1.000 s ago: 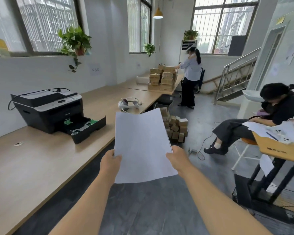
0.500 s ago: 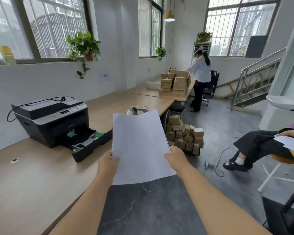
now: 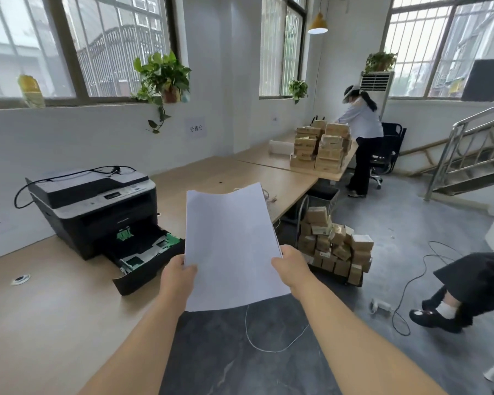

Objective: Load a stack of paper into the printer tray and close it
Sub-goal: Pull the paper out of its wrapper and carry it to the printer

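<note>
On the far left a small round fitting (image 3: 20, 279) lay flush in the long wooden table (image 3: 54, 315). One black printer (image 3: 94, 206) stood on that table against the wall, a cable looped over its lid. Its one paper tray (image 3: 146, 260) was pulled out toward the table edge, with green guides showing inside and no sheets visible in it. Just right of the tray, the left hand (image 3: 177, 273) pinched the lower left edge of the paper stack (image 3: 228, 246), and the right hand (image 3: 291, 269) pinched its lower right edge, both closed on it. The stack was held upright in the air over the floor, near the tray but apart from it, its top edge sagging. Nothing stood between stack and tray. Further right, a heap of cardboard boxes (image 3: 337, 246) sat on the floor, and a second pile of boxes (image 3: 322, 149) stood on the far table, where one person (image 3: 362, 138) was standing. At the right edge, another person's leg and shoe (image 3: 437, 317) showed beside a white cord (image 3: 411, 283).
</note>
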Motion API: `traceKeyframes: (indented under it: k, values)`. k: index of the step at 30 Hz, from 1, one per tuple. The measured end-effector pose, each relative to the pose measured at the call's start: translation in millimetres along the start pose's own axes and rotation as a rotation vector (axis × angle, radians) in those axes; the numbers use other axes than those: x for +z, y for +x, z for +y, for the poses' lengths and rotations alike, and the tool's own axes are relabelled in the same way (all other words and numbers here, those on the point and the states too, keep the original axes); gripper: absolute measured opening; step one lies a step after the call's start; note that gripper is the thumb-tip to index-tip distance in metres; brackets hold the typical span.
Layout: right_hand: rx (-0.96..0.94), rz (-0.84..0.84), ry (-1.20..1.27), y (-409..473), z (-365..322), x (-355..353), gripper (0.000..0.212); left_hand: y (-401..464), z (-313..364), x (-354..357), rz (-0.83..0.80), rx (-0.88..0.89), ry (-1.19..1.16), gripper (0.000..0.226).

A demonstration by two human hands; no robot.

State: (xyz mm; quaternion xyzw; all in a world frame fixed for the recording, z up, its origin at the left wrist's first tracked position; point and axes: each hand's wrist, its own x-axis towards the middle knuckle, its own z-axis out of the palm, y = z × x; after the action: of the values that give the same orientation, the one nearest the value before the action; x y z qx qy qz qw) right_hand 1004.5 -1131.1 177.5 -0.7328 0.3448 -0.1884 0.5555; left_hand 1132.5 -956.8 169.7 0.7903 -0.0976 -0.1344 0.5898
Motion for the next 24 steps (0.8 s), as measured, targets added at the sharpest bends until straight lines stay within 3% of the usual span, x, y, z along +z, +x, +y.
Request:
traceKeyframes:
  k: [12, 24]
  values:
    - [-0.067, -0.233, -0.011, 142, -15, -23, 0.025, 74, 23, 69, 0.181, -0.054, -0.046, 0.014]
    - [-0.050, -0.428, -0.044, 214, -18, 33, 0.022, 117, 10, 53, 0.340, -0.144, -0.076, 0.013]
